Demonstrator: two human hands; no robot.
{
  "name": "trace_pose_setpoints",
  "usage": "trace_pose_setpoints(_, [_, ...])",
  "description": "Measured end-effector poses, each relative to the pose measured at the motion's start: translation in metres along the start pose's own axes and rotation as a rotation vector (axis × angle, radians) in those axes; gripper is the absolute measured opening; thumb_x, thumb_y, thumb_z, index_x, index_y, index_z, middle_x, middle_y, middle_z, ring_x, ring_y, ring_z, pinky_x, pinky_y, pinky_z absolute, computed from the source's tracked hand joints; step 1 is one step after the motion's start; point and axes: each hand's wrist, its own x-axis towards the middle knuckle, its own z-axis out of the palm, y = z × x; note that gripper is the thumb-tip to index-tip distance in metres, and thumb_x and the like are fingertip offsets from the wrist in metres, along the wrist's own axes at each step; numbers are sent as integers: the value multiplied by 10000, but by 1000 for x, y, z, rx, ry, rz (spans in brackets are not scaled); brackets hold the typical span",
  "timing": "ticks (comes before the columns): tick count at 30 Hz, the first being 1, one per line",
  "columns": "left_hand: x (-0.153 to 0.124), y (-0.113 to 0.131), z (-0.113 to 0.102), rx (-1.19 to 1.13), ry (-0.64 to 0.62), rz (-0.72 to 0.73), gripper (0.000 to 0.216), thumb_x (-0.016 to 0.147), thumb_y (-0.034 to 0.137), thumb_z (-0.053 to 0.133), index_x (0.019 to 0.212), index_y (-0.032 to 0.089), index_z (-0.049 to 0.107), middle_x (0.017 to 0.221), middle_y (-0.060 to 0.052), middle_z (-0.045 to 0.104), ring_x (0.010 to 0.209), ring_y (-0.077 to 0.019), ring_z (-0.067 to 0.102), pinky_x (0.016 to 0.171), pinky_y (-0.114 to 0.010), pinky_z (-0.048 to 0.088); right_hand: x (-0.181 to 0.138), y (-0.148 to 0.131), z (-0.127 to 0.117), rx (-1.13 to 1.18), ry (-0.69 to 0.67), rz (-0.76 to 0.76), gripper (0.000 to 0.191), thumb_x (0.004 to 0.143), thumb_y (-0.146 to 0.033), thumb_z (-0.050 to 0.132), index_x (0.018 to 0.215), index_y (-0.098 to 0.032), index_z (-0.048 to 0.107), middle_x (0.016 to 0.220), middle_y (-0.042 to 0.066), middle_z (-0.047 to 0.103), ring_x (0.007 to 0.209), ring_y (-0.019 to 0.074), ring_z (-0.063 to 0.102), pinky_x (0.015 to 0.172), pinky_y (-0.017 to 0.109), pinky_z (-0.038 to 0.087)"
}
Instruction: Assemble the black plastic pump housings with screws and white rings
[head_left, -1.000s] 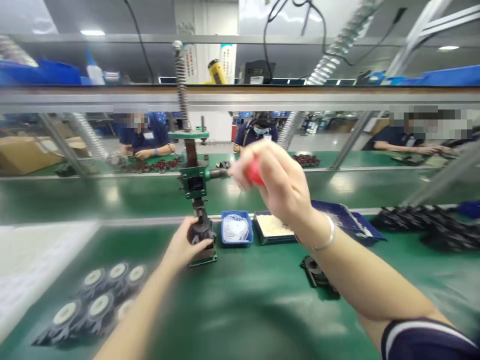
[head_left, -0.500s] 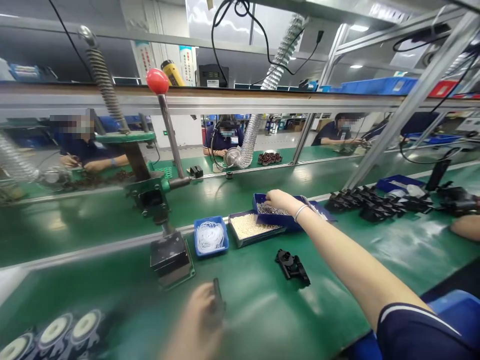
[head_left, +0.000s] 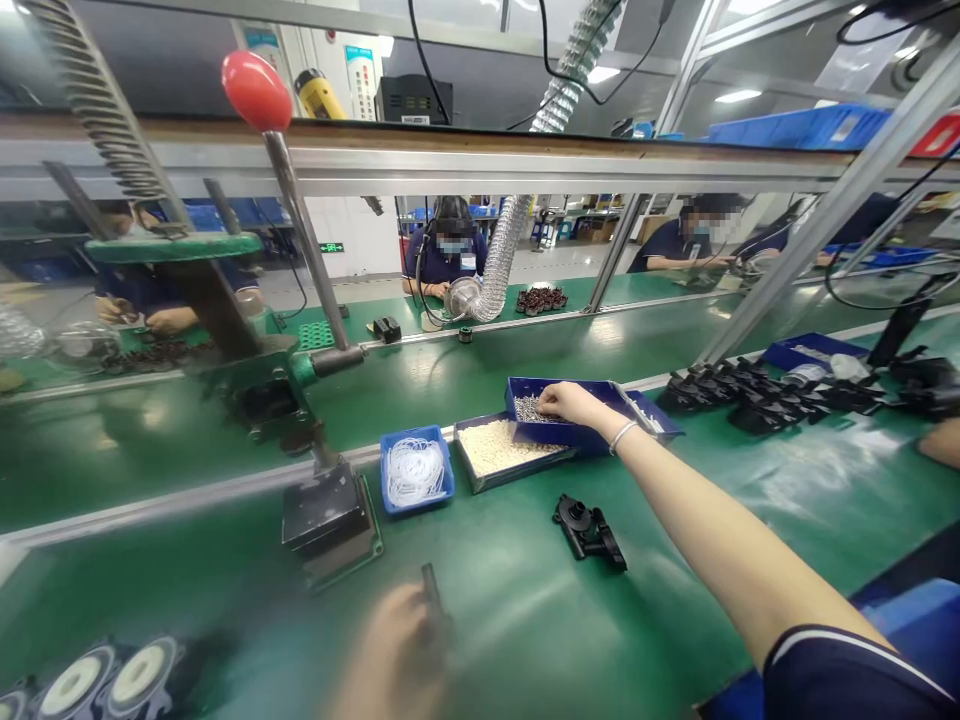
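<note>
Blue plastic tray of small metal pins sat at arm's reach, so my right hand curled down into it; whether it pinched one, I couldn't tell. My blurred left hand clasped a thin dark part upright, near the black plastic housing.

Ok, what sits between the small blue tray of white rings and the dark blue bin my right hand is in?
A shallow grey tray of cream-white small parts, seen in the head view, close beside both.
</note>
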Motion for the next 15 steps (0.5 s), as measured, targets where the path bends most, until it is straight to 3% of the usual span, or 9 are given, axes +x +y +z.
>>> trace_pose_setpoints(8, [-17,33,-18,14,21,60,269,783,378,714,1021,254,688,1067,-142,691,1027,-315,688,814,-405,605,-4,3,1,151,15,65,240,985,-363,577,980,-130,633,776,-11,639,589,94,594,583,240,536])
trace_pose_setpoints(15, [-15,53,-22,-47,29,36,329,805,367,712,1104,264,622,1016,-137,702,966,-325,702,733,-420,620,-1,8,3,191,-4,84,227,981,-346,585,1019,-127,631,886,19,652,699,121,631,643,270,560])
